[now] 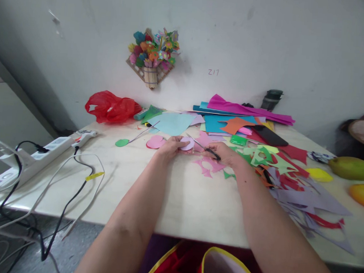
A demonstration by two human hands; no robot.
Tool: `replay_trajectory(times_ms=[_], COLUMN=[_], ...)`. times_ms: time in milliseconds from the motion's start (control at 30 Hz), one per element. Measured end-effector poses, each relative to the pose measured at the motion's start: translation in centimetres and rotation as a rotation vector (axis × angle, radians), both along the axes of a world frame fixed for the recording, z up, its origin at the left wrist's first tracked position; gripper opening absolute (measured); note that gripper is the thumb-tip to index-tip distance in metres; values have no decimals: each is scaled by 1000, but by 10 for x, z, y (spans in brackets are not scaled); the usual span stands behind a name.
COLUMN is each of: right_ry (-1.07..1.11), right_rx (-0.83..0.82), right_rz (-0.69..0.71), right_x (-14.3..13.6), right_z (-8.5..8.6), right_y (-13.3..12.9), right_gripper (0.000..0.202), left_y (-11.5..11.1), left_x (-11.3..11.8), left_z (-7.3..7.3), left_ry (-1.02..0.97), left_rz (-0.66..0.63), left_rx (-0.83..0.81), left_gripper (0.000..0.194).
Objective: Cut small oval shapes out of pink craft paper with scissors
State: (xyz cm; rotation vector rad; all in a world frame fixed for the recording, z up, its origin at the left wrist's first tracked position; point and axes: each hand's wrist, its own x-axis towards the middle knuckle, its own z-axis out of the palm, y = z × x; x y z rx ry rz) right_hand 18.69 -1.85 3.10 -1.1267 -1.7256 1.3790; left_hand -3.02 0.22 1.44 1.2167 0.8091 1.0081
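Between the thumb and fingers of my left hand [170,148] is a round lilac paper piece [187,143]. My right hand [221,152] is closed around the black handles of a pair of scissors [211,152]. Their blades point left, toward the lilac piece, and look slightly parted. Just left of my left hand lie round pink paper pieces [155,141]. A green paper circle [122,142] rests farther left, by a thin stick [143,132]. Below the scissors, a pink paper scrap with cut-outs [209,166] lies on the table.
Cut scraps [303,196] cover the table's right side, near a green mango [352,168] and a dark phone [270,135]. Coloured sheets [230,124] and a red plastic bag [111,107] lie at the back. A power strip [42,150] with trailing cables occupies the left edge.
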Motion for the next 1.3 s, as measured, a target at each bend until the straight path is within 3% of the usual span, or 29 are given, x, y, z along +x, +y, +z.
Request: replay_trajectory(times_ms=[333, 600, 933, 1033, 1133, 1300], right_ry=[-62, -52, -58, -191, -456, -804], right_rx=[92, 118, 146, 279, 452, 532], right_rz=[25, -35, -218, -265, -302, -319], right_x=[4, 3, -1, -2, -6, -17], right_z=[-6, -8, -9, -10, -10, -7], right_y=[4, 6, 8, 12, 11, 1], right_gripper=[26, 32, 40, 37, 29, 33], left_y=[1, 0, -1, -1, -1, 1], left_x=[-3, -3, 3, 4, 5, 7], left_z=[0, -1, 4, 5, 4, 0], left_ry=[14, -12, -116, -130, -126, -107], left_rz=[-29, -20, 192, 256, 271, 241], left_rx=[-29, -31, 44, 40, 47, 45], left_gripper=[25, 24, 26, 26, 28, 31])
